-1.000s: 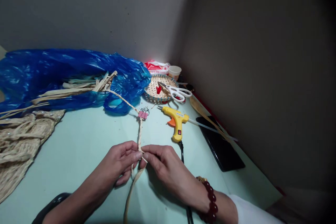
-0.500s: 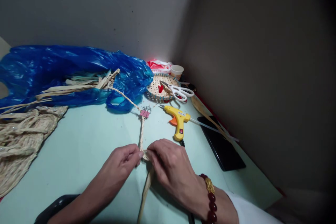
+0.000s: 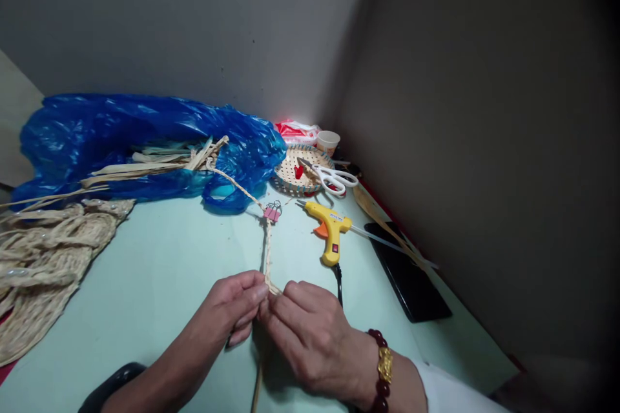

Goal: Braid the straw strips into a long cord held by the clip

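Note:
A thin braid of pale straw point(image 3: 268, 248) runs down the table toward me from a pink binder clip point(image 3: 272, 213). My left hand point(image 3: 237, 303) pinches the braid's near end between thumb and fingers. Right beside it, my right hand point(image 3: 310, 329) is closed on the straw strands there, its fingertips close to the left ones. A loose straw strand point(image 3: 258, 387) hangs below the hands toward the table's near edge. What lies between the fingertips is partly hidden.
Beyond the hands lies a yellow glue gun point(image 3: 332, 232). Behind it, white-handled scissors point(image 3: 334, 177) rest on a woven basket point(image 3: 285, 187). A blue plastic bag point(image 3: 97, 122) holds straw at the back left. Woven straw pieces point(image 3: 43, 271) lie left, a black tablet point(image 3: 411, 284) right.
My right hand has moved slightly lower and its fingers have shifted on the strands. The small loop of straw at the fingertips now shows as strands angled rightward. The view has shifted slightly.

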The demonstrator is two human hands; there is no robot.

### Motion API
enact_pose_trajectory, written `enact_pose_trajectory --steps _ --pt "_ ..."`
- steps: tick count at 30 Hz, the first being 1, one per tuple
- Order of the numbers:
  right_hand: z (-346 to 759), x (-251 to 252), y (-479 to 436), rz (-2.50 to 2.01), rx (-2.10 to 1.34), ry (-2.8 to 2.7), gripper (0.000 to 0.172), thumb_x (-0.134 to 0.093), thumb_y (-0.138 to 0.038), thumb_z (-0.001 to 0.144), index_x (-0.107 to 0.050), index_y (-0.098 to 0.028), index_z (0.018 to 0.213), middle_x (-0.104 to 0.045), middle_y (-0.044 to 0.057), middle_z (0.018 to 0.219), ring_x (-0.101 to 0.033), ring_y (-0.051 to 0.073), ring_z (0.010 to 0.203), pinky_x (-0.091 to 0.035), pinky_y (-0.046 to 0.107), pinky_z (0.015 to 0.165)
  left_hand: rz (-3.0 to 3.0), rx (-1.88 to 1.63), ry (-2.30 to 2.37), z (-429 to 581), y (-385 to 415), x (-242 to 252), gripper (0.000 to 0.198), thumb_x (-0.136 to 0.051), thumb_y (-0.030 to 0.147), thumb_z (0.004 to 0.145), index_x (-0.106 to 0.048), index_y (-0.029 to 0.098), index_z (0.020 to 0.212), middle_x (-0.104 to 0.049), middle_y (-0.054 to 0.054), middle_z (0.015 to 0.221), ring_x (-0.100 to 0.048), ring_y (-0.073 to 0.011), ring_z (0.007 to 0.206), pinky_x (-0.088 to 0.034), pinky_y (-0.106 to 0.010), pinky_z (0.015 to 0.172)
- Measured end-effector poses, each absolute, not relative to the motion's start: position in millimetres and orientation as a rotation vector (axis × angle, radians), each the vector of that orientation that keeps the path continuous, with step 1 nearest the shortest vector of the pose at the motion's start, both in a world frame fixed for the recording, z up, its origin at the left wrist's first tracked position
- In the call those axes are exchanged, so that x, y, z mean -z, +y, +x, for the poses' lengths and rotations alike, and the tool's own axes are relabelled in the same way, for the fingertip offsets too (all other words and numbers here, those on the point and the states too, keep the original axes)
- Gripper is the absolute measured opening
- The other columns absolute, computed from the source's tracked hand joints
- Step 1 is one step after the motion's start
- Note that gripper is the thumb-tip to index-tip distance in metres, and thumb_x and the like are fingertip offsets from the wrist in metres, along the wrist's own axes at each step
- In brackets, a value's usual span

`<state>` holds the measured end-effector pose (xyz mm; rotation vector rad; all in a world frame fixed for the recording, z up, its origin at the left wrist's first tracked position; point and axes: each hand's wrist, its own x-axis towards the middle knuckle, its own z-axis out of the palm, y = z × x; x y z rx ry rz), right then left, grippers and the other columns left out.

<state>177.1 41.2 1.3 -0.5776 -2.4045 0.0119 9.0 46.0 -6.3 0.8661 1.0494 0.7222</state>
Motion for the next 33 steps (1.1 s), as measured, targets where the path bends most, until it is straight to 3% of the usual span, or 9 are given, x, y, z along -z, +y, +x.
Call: enact_pose_trajectory --steps 3,6,9,11,14,18,23,28,33 --pt "179.0 -10.8 42.6 -0.777 -0.334 -2.238 0.017 -0.049 -0.02 0.091 -0.064 -0.012 0.091 -0.062 0.006 0.075 -0.049 0.017 0.068 -0.039 0.03 0.061 0.892 -0.719 1.063 7.4 46.0 4.9 0.034 -0.067 0.048 0.075 -0.054 0.017 0.072 -0.029 0.011 0.052 -0.017 -0.0041 0.044 -0.017 -0.016 0.038" --pt "181.2 -16.9 49.7 -1.1 -0.829 -1.934 0.024 -0.056 -0.034 0.09 -0.062 -0.014 0.103 -0.066 0.007 0.091 -0.057 0.017 0.082 -0.043 0.03 0.075 0.932 -0.728 1.056 6.3 45.0 0.8 0.029 -0.064 0.044 0.08 -0.056 0.016 0.074 -0.029 0.011 0.052 -0.018 -0.0046 0.044 -0.019 -0.017 0.041" --pt "181.9 -12.8 58.5 -1.097 -1.425 -1.798 0.024 -0.052 -0.037 0.092 -0.062 -0.016 0.099 -0.066 0.003 0.082 -0.059 0.014 0.074 -0.044 0.025 0.07 1.007 -0.708 1.074 6.4 44.2 -4.0 0.026 -0.062 0.041 0.081 -0.056 0.016 0.076 -0.04 0.009 0.054 -0.024 -0.0046 0.044 -0.021 -0.018 0.043" --pt "181.8 -7.3 62.5 -1.01 -1.665 -1.724 0.023 -0.05 -0.035 0.093 -0.063 -0.016 0.09 -0.062 0.0 0.073 -0.056 0.011 0.064 -0.042 0.022 0.064 1.102 -0.693 1.118 6.6 43.6 -6.1 0.023 -0.061 0.039 0.08 -0.058 0.016 0.077 -0.053 0.004 0.064 -0.036 -0.0069 0.049 -0.028 -0.019 0.047" --pt "181.7 -1.5 64.5 -1.013 -1.692 -1.681 0.024 -0.052 -0.031 0.091 -0.063 -0.015 0.077 -0.055 -0.002 0.066 -0.046 0.008 0.057 -0.035 0.02 0.056 1.382 -0.651 1.251 6.8 41.4 -6.6 0.021 -0.054 0.037 0.084 -0.06 0.018 0.077 -0.058 0.001 0.071 -0.049 -0.014 0.063 -0.037 -0.023 0.058" --pt "178.6 1.9 61.6 -1.116 -1.639 -1.628 0.026 -0.054 -0.03 0.088 -0.064 -0.014 0.07 -0.052 -0.003 0.06 -0.036 0.007 0.053 -0.028 0.02 0.05 1.806 -0.53 1.492 6.8 35.0 -5.0 0.031 -0.041 0.036 0.091 -0.059 0.02 0.071 -0.054 0.001 0.062 -0.049 -0.0161 0.059 -0.036 -0.027 0.059" --pt "171.2 4.5 53.7 -1.213 -1.45 -1.632 0.025 -0.054 -0.028 0.086 -0.066 -0.014 0.069 -0.055 -0.001 0.059 -0.042 0.01 0.056 -0.031 0.021 0.054 1.976 -0.531 1.611 5.1 26.9 -6.6 0.035 -0.035 0.035 0.095 -0.055 0.021 0.069 -0.055 0.002 0.06 -0.052 -0.0155 0.057 -0.039 -0.026 0.06" --pt "170.1 2.5 49.1 -1.208 -1.209 -1.746 0.033 -0.053 -0.024 0.086 -0.055 -0.015 0.054 -0.038 -0.004 0.052 -0.029 0.009 0.053 -0.024 0.024 0.051 2.227 -0.752 1.611 12.8 17.0 -3.4 0.031 -0.04 0.025 0.094 -0.051 0.022 0.065 -0.052 0.004 0.053 -0.051 -0.0122 0.046 -0.039 -0.023 0.05" --pt "174.6 1.5 54.1 -1.076 -1.509 -1.586 0.03 -0.054 -0.027 0.086 -0.06 -0.014 0.06 -0.042 -0.004 0.054 -0.034 0.01 0.056 -0.028 0.022 0.052 2.643 -0.784 1.437 23.5 11.6 9.7 0.024 -0.04 0.007 0.087 -0.053 0.02 0.071 -0.057 0.002 0.054 -0.058 -0.0146 0.045 -0.041 -0.026 0.048"
